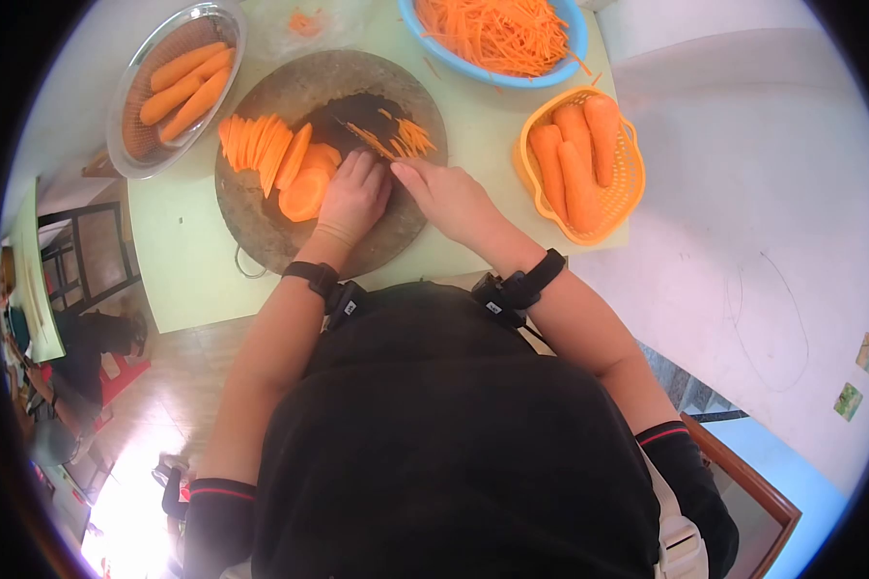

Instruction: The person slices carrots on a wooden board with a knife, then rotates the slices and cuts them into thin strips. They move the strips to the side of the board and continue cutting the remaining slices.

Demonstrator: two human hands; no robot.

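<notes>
Left hand [355, 191] bunched beside a knife [369, 142], right hand [444, 198] closed around its handle.
Left fingertips together, any grip hidden; carrot slices [302, 195] lie beside them, carrot shreds [413, 138] just beyond the right fingers, on a round board [256, 222].

Head-worn view, facing steeply down, close

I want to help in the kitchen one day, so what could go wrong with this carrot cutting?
The left hand is close beside what looks like a knife in the right hand; a slip might nick a finger. The carrot slices lean near the round board's edge, so a bump could scatter them. Carrot shreds fill the blue bowl, so some might spill.
</notes>
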